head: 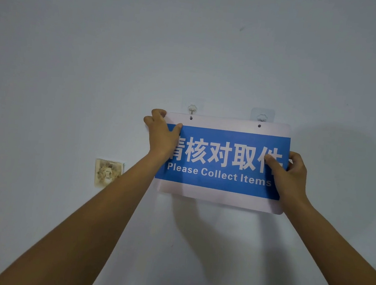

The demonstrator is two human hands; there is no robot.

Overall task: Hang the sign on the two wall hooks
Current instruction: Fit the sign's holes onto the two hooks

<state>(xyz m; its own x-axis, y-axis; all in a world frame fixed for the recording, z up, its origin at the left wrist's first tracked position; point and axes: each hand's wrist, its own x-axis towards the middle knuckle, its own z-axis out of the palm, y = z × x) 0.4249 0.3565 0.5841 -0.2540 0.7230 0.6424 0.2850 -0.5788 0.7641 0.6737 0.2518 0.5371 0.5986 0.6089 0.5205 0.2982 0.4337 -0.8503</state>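
A white sign (222, 160) with a blue band, Chinese characters and "Please Collect Items" is held flat against the pale wall. My left hand (162, 135) grips its upper left corner. My right hand (290, 174) pinches its right edge. Two clear adhesive hooks sit just above the sign's top edge: the left hook (192, 109) and the right hook (262, 117). The sign has two small holes near its top. The left hook's tip appears to reach into the left hole (191, 118). The right hole (259, 126) lies just below the right hook, and looks empty.
A stained, discoloured wall switch plate (108, 173) sits on the wall to the lower left of the sign, close to my left forearm. My hands and the sign cast shadows on the wall below.
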